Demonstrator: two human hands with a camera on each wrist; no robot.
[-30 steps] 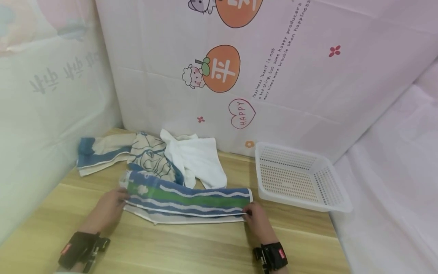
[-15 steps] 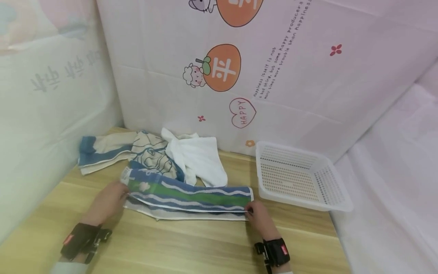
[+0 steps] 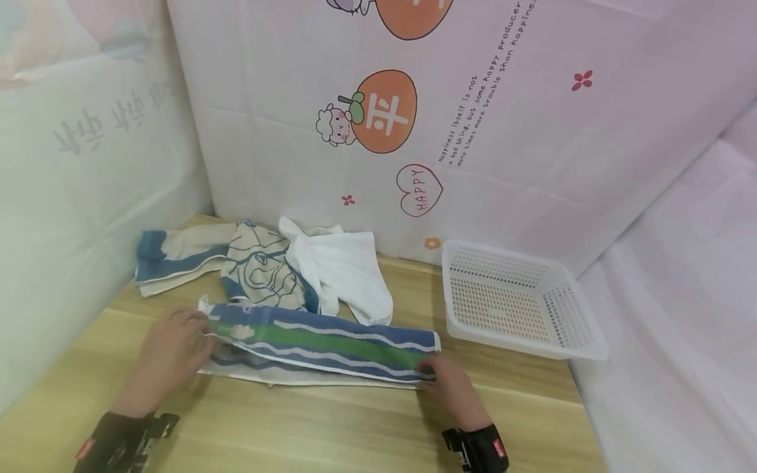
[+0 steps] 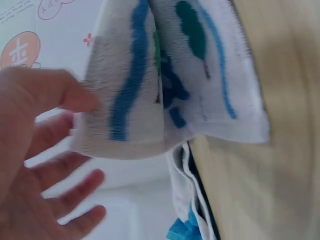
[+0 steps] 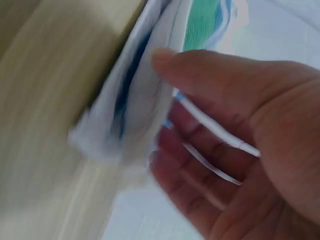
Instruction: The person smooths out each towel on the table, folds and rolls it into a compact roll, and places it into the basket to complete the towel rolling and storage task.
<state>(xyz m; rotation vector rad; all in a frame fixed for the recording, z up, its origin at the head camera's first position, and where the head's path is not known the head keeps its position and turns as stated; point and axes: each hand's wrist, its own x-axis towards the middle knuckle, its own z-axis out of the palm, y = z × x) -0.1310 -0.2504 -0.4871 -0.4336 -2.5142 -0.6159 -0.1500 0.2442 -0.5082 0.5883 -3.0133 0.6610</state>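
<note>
A folded towel (image 3: 331, 345) with blue, green and white wavy stripes lies across the table in the head view. My left hand (image 3: 171, 355) pinches the upper layer at its left end, and that layer stands raised off the layer below. In the left wrist view the thumb of my left hand (image 4: 45, 130) lies over the towel (image 4: 125, 75), with a finger behind it and the other fingers spread. At the opposite end, my right hand (image 3: 452, 387) pinches the near right corner. The right wrist view shows the right thumb (image 5: 200, 70) on the towel's edge, fingers on the far side.
Behind the towel lie a rumpled beige-and-blue patterned cloth (image 3: 266, 272) and a white cloth (image 3: 349, 269). A white perforated basket (image 3: 582, 335) stands at the right. Printed fabric walls (image 3: 272, 131) enclose the wooden table (image 3: 331, 433) at the back and sides.
My left hand has shifted left and drawn the towel's left end with it, lifting the upper layer. The right hand still grips its corner, slightly lower in view.
</note>
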